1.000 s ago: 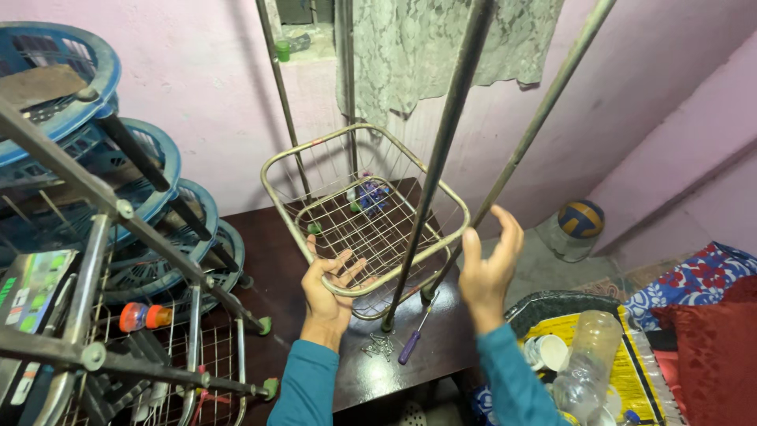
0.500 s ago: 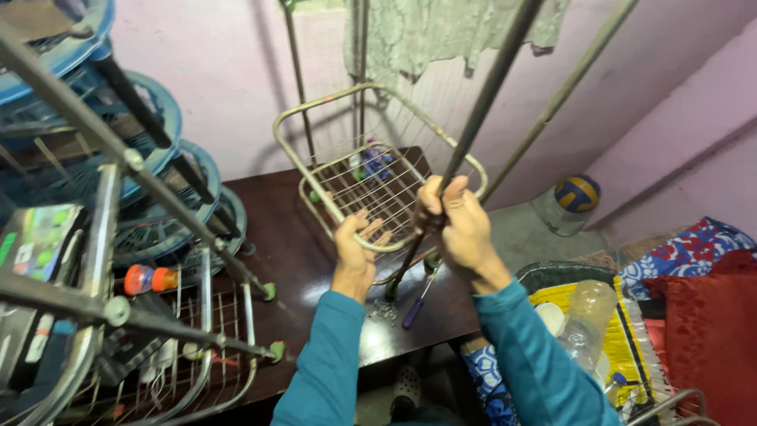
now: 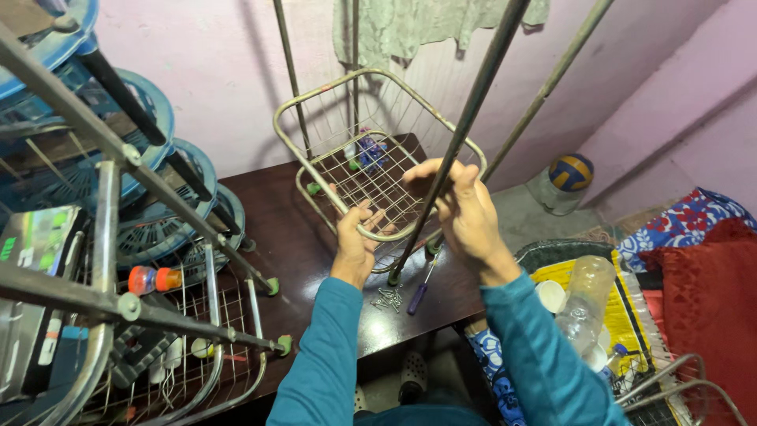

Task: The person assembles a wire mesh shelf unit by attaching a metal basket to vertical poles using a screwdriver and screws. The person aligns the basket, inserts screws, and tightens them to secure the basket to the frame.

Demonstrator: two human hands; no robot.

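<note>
Metal wire basket (image 3: 371, 170): tilted above the dark wooden table (image 3: 284, 237), between the rack's upright poles.
Left hand (image 3: 355, 237): fingers closed on the basket's near rim.
Right hand (image 3: 461, 209): curled around the slanted steel pole (image 3: 465, 130), just right of the basket.
Axis: pole ran from the table up and right.
Nearby: loose screws (image 3: 386, 298) and a purple-handled screwdriver (image 3: 418, 297) below the hands.

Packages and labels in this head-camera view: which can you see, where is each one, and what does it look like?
Flat box: far left, behind the metal rack bars; rectangular, grey-green with bright green patches.
Printed sheet: lower right, lying in a dark tray; yellow with black markings, under a clear plastic bottle.
Small bottle: left, lying in the wire rack; orange cap end, pale middle band.
No screens or signs show.
</note>
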